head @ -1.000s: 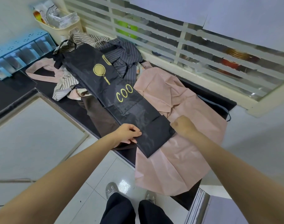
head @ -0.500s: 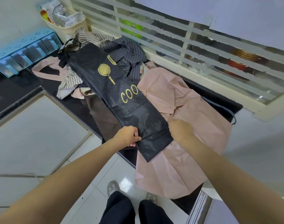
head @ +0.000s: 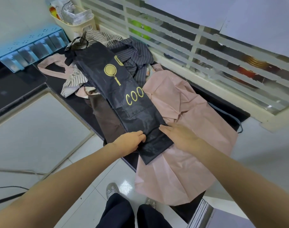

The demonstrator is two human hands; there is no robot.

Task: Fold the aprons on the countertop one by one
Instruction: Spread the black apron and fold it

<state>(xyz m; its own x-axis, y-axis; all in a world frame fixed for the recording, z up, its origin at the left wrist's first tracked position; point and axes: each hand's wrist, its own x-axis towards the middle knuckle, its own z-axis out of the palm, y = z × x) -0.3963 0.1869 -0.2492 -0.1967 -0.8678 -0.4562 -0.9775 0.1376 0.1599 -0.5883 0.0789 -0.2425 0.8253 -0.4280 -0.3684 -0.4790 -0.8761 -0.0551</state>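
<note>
Black apron (head: 124,102) lies folded into a long strip across the tabletop (head: 78,106), over a pink apron (head: 189,129) and a brown one (head: 106,117), its near end hanging past the front edge. Left hand (head: 129,143) pinches its left edge, fingers curled. Right hand (head: 180,137) rests flat on the right side, fingers straight. Striped aprons (head: 135,56) sit piled toward the back.

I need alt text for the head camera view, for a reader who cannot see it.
A person's left hand and right hand rest on the near end of a black apron, folded into a long strip. It lies over a pink apron and a pile of striped aprons on a dark countertop.
</note>
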